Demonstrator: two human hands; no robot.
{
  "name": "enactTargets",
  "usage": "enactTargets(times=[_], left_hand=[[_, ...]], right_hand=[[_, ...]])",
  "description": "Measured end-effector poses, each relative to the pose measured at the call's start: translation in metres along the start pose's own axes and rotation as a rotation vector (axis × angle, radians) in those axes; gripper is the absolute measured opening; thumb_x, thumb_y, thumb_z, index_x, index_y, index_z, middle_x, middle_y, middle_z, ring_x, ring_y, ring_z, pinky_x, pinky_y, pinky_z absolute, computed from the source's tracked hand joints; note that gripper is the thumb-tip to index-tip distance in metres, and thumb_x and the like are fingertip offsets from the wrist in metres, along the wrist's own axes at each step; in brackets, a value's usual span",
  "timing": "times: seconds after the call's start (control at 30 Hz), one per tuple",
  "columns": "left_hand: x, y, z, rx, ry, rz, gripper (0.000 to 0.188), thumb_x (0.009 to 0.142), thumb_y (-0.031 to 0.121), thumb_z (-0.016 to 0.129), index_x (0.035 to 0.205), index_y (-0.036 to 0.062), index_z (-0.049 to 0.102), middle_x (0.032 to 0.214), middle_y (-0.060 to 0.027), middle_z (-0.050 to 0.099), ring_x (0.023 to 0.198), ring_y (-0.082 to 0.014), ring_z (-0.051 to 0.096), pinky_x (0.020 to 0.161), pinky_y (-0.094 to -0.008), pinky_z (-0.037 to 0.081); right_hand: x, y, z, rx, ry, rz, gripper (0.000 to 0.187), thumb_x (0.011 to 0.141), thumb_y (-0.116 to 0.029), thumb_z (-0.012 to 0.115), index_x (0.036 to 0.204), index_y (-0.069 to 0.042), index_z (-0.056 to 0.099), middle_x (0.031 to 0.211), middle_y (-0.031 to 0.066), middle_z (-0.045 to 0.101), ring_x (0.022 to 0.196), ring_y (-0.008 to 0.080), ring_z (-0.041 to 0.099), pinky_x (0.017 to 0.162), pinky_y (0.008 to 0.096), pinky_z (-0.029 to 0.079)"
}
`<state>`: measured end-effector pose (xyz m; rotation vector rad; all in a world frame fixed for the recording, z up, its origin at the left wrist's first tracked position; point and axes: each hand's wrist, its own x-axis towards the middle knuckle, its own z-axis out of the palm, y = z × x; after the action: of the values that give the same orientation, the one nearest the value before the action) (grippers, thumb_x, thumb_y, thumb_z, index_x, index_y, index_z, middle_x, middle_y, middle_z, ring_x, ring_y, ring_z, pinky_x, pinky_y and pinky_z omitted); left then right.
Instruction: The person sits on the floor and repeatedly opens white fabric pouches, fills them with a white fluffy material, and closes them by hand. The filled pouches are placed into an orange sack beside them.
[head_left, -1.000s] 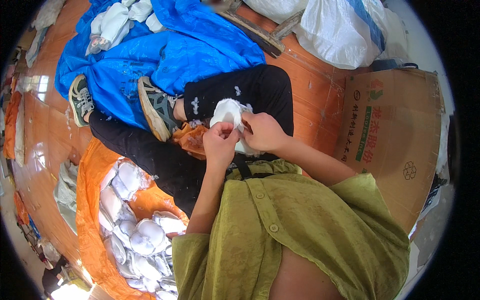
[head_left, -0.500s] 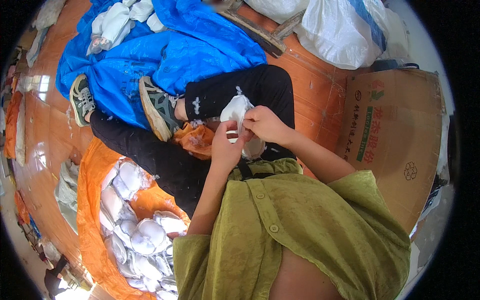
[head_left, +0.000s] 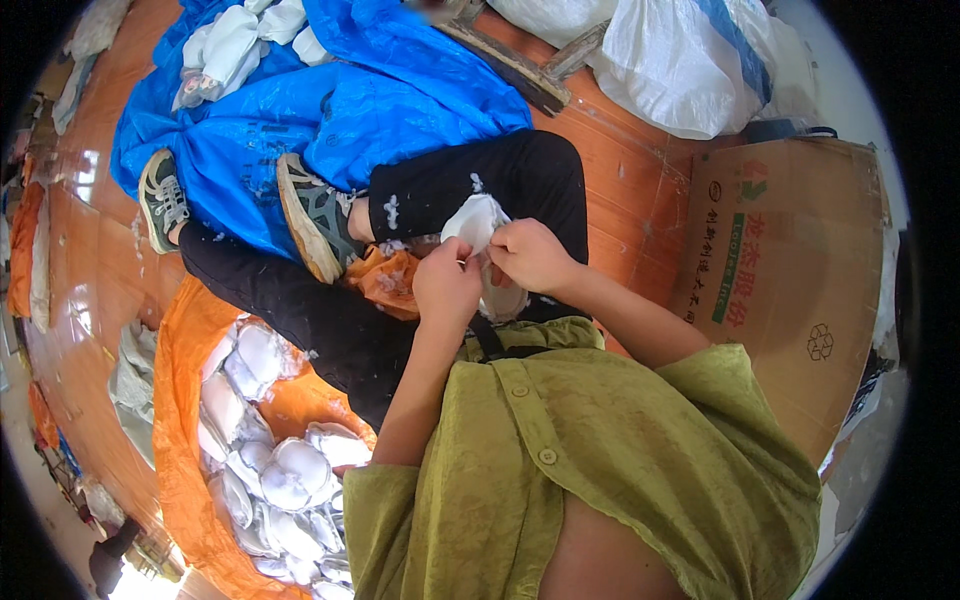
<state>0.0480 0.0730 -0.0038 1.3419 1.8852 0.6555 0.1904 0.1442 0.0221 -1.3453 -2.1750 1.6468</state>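
Observation:
A white, cup-shaped fabric pad [head_left: 473,219] is held up over my lap, its rounded end pointing away from me. My left hand [head_left: 447,284] pinches its near left edge, fingers closed. Opposite it, my right hand [head_left: 533,256] grips the right edge with thumb and fingers pressed together. The two hands nearly touch, and they hide the pad's lower part. Below them another pale pad [head_left: 503,302] shows at my lap. Bits of white fluff [head_left: 391,211] cling to my black trousers.
To my left, an orange sack [head_left: 185,420] holds many white pads [head_left: 297,473]. Ahead lies a blue sheet [head_left: 250,150] with white bundles [head_left: 228,50] on it. A cardboard box [head_left: 780,260] stands at right, near white sacks [head_left: 680,70] and a wooden frame [head_left: 515,72].
My left hand has shifted slightly up the pad and its fingers have drawn in, closing the gap seen between thumb and fingers. The right hand has turned a little and stays on the pad.

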Motion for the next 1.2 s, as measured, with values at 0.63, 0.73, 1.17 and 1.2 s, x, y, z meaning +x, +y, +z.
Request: enactTargets(times=[0.63,0.73,1.17,1.2], left_hand=[[0.013,-0.016,0.019,-0.261,-0.011,-0.023,0.015,0.070,0.001,0.063,0.073,0.0014,0.048,0.066,-0.0167,0.053,0.060,-0.0308,0.052,0.059,-0.0371,0.044],[0.014,-0.022,0.022,-0.234,-0.021,-0.023,0.017,0.069,-0.001,0.062,0.075,0.0023,0.046,0.070,-0.0168,0.054,0.062,-0.0324,0.053,0.059,-0.0380,0.044],[0.025,-0.013,0.003,-0.179,-0.081,-0.015,0.020,0.075,-0.001,0.061,0.094,0.0023,0.055,0.082,-0.0121,0.066,0.078,-0.0222,0.065,0.068,-0.0315,0.049],[0.027,-0.019,0.004,-0.258,-0.120,-0.010,0.022,0.075,-0.003,0.061,0.096,0.0015,0.057,0.083,-0.0110,0.067,0.079,-0.0187,0.065,0.068,-0.0297,0.049]], right_hand=[[0.020,0.036,0.026,-0.479,0.041,0.054,0.027,0.074,-0.026,0.064,0.070,0.000,0.069,0.073,0.0211,0.064,0.074,0.0347,0.065,0.064,0.0424,0.053],[0.024,0.029,0.022,-0.522,0.033,0.037,0.022,0.072,-0.021,0.064,0.073,0.000,0.069,0.074,0.0206,0.065,0.074,0.0348,0.065,0.064,0.0423,0.053],[0.008,0.025,0.012,-0.541,-0.080,-0.101,0.019,0.076,-0.015,0.056,0.070,0.000,0.066,0.073,0.0223,0.063,0.072,0.0380,0.063,0.066,0.0458,0.050],[0.005,0.018,0.008,-0.534,-0.130,-0.102,0.019,0.076,-0.015,0.056,0.070,0.000,0.066,0.072,0.0226,0.063,0.072,0.0383,0.063,0.066,0.0458,0.050]])
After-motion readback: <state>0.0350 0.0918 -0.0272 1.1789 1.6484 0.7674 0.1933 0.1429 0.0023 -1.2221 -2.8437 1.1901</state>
